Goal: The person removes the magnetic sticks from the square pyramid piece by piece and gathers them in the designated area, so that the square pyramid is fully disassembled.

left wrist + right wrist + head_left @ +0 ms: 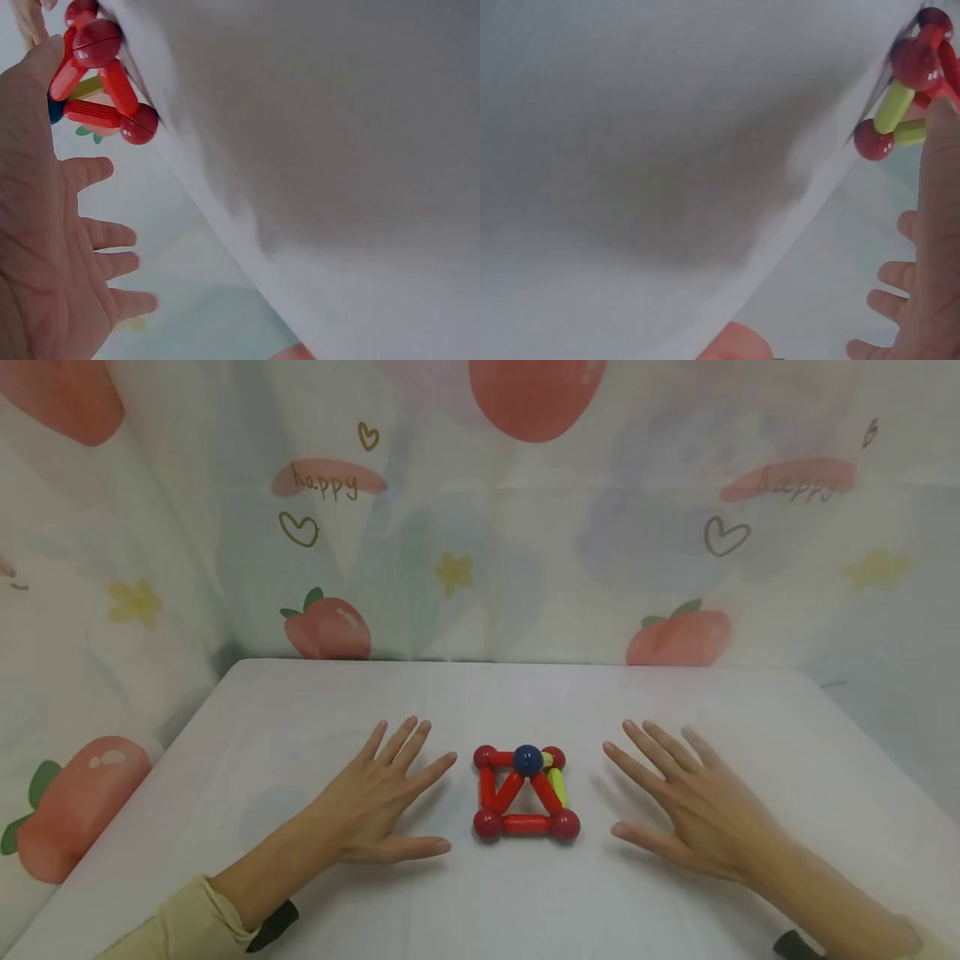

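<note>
A small pyramid-like frame of rods and balls (pixel 525 824) stands on the white table. Red balls mark its base corners, joined by red rods and a yellow-green rod (pixel 558 787). On top sits a dark blue ball (pixel 528 761), with slanting rods running down from it. My left hand (pixel 378 802) is spread to the left of the frame, palm down, apart from it. On the other side my right hand (pixel 693 814) is spread likewise, holding nothing. Both wrist views show the frame beyond the thumb; there the red corner ball (pixel 97 43) and a yellow-green rod (pixel 894 107) appear.
The white table (pixel 525 910) reaches back to a hanging cloth (pixel 495 527) printed with fruit, hearts and flowers. More of this cloth hangs along the left side. A dark band (pixel 273 927) shows at the left wrist, another (pixel 797 946) at the right.
</note>
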Demonstrator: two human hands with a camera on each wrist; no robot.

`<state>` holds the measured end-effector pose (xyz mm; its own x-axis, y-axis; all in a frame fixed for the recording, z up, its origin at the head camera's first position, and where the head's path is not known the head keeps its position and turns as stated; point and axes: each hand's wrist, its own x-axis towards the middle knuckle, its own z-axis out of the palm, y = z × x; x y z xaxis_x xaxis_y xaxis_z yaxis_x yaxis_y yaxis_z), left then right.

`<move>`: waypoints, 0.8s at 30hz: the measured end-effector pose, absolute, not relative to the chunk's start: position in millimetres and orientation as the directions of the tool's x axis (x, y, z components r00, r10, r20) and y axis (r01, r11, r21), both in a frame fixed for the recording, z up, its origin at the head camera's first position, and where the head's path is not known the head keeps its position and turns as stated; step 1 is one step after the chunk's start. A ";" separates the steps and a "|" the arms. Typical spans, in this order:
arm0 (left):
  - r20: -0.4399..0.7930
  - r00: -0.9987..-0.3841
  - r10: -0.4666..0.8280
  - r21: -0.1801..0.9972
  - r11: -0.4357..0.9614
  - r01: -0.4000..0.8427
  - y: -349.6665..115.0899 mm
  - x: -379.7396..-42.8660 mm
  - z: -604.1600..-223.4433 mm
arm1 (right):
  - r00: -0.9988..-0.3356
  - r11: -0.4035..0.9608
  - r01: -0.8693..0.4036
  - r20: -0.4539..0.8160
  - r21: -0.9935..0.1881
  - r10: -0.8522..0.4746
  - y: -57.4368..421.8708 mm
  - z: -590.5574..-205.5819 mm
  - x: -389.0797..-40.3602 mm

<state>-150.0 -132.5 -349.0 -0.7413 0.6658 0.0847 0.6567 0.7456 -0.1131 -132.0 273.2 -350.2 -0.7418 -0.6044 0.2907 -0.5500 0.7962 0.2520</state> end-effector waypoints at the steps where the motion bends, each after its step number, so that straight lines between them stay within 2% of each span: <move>1: 0.080 -0.753 0.653 -0.063 0.758 0.650 -130.5 -148.8 -348.2 | -0.754 0.808 -0.552 0.289 0.207 -0.589 270.3 -348.6 -131.2; 6: 0.103 -0.802 0.588 0.178 0.783 0.597 -113.5 -145.0 -343.8 | -0.825 0.841 -0.533 0.278 -0.094 -0.492 247.7 -337.6 -127.8; 11: 0.107 -0.835 0.540 0.369 0.758 0.537 -88.7 -143.2 -339.4 | -0.816 0.759 -0.571 0.317 -0.313 -0.483 221.0 -331.0 -130.8; 17: 0.161 -0.814 0.559 0.505 0.662 0.554 -64.7 -148.2 -333.7 | -0.759 0.644 -0.650 0.376 -0.403 -0.531 192.0 -329.7 -142.3; 24: 0.166 -0.800 0.577 0.664 0.534 0.523 -53.7 -159.7 -334.4 | -0.737 0.601 -0.676 0.385 -0.427 -0.555 173.1 -330.0 -148.5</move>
<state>-159.7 -53.7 -334.4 -0.8000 0.5766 0.1657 0.5228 0.5345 0.6641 -148.5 173.1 -330.0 -0.7371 -0.5552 0.3854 -0.6758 0.6010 -0.4267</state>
